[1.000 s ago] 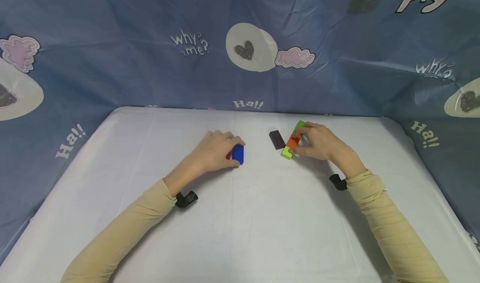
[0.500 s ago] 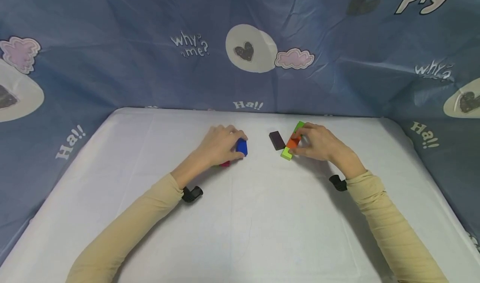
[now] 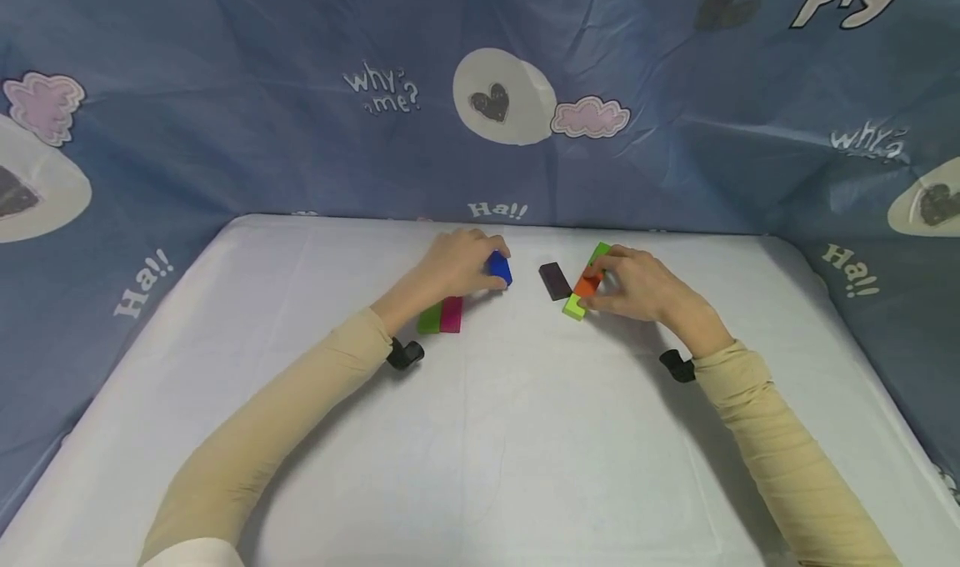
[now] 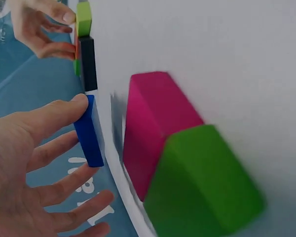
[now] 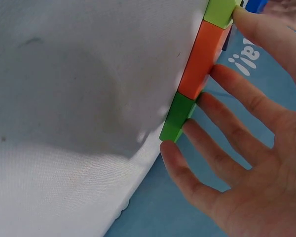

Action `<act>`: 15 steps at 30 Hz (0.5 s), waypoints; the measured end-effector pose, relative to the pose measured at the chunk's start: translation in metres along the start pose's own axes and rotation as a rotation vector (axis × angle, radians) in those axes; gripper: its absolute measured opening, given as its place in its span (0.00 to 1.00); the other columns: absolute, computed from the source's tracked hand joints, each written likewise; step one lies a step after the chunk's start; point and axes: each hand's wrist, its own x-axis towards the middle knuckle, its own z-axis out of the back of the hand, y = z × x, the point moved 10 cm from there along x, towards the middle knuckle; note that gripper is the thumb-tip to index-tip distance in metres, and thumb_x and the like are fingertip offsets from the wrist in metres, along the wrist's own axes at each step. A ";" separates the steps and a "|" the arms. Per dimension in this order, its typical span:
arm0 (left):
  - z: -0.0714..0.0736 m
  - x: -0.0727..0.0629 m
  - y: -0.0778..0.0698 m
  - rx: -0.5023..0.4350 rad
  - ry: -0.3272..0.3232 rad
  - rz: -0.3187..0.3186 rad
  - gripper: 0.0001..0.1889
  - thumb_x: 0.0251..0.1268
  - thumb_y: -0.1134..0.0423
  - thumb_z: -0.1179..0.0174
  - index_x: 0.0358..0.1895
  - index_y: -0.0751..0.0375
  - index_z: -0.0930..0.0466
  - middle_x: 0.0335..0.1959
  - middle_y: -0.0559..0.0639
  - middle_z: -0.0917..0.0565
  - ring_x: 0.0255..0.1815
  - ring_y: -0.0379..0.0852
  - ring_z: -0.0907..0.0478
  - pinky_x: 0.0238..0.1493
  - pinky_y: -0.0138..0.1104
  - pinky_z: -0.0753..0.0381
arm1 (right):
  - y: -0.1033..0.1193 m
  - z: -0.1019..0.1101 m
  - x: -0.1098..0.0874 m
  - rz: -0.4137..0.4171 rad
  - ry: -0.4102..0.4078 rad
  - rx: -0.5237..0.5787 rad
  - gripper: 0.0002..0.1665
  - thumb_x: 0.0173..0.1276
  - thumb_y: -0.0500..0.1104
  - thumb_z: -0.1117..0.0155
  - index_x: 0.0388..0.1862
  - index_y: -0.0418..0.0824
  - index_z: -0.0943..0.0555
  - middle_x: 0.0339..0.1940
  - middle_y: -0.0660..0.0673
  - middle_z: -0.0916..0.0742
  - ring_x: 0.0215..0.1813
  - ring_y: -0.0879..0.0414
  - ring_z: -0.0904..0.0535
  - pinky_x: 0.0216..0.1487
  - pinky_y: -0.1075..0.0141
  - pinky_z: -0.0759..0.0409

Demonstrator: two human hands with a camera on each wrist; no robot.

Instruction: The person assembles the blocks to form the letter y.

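My left hand (image 3: 463,265) pinches a blue block (image 3: 499,268) between thumb and fingers, left of a dark block (image 3: 555,281). Behind that hand, a green block (image 3: 430,318) and a magenta block (image 3: 451,314) lie side by side, touching. My right hand (image 3: 633,285) touches a slanted row made of a yellow-green block (image 5: 220,12), an orange block (image 5: 201,60) and a darker green block (image 5: 177,117). In the right wrist view its fingers are spread and nearly straight, fingertips against the row's side, the thumb at the yellow-green block. One corner of the dark block meets the row.
The blocks lie on a white cloth-covered table (image 3: 480,450), toward its far edge. A blue printed curtain (image 3: 300,133) rises behind that edge and along both sides. A black wrist device (image 3: 407,353) sits under the left forearm, another (image 3: 678,366) under the right.
My left hand has carried the blue block away from me and to the right, toward the dark block. This uncovers the green and magenta blocks. The right hand stays in place on the row.
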 end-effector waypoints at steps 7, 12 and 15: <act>0.002 0.028 0.000 -0.038 0.022 0.029 0.29 0.71 0.41 0.30 0.70 0.47 0.18 0.64 0.55 0.12 0.64 0.55 0.16 0.63 0.50 0.16 | -0.001 0.001 0.000 -0.006 -0.003 -0.008 0.32 0.66 0.56 0.21 0.61 0.38 0.13 0.61 0.35 0.13 0.61 0.35 0.15 0.65 0.39 0.19; -0.002 0.042 0.004 -0.103 0.025 0.090 0.28 0.74 0.41 0.32 0.71 0.48 0.19 0.69 0.55 0.15 0.70 0.57 0.19 0.68 0.54 0.19 | -0.001 -0.001 0.001 -0.008 0.004 -0.008 0.32 0.66 0.57 0.21 0.61 0.39 0.13 0.61 0.36 0.13 0.62 0.35 0.15 0.66 0.39 0.19; -0.006 0.048 0.005 -0.099 0.016 0.127 0.28 0.74 0.40 0.33 0.71 0.47 0.19 0.70 0.56 0.16 0.72 0.59 0.20 0.72 0.58 0.21 | 0.000 -0.001 0.002 -0.004 0.004 -0.008 0.31 0.66 0.57 0.21 0.60 0.38 0.13 0.61 0.36 0.13 0.61 0.36 0.15 0.65 0.40 0.18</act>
